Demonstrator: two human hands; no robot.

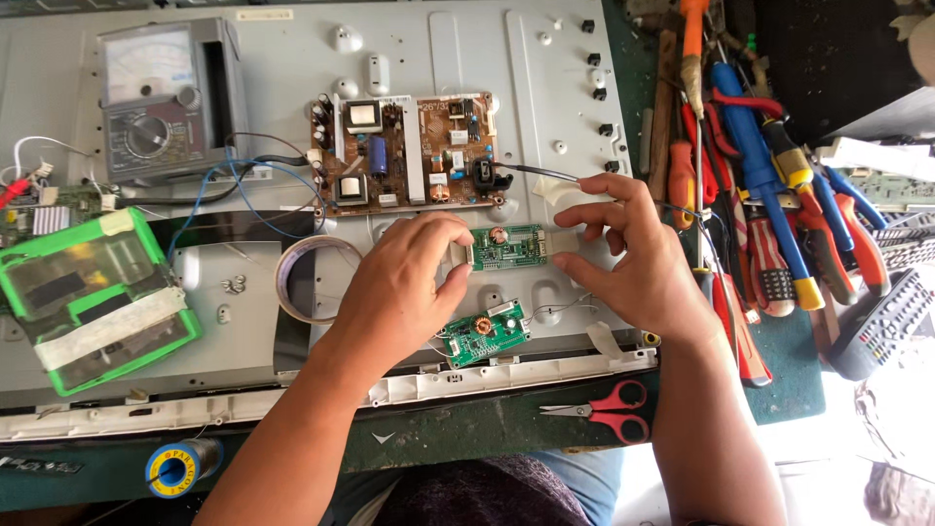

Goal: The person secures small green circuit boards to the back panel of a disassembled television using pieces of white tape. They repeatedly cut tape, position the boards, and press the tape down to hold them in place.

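While both hands pinch the small green board [505,247], left hand [404,287] and right hand [628,255] at its ends, it lies loose, seemingly unfastened; a second green board [484,333] waits below them.

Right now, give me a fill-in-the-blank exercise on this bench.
1. Both hands, left hand and right hand, touch a small ____ board.
2. The scissors have ____ handles.
3. The meter lies at the panel's far ____ corner.
4. A tape roll lies to the ____ of the left hand.

Missing words: green; red; left; left
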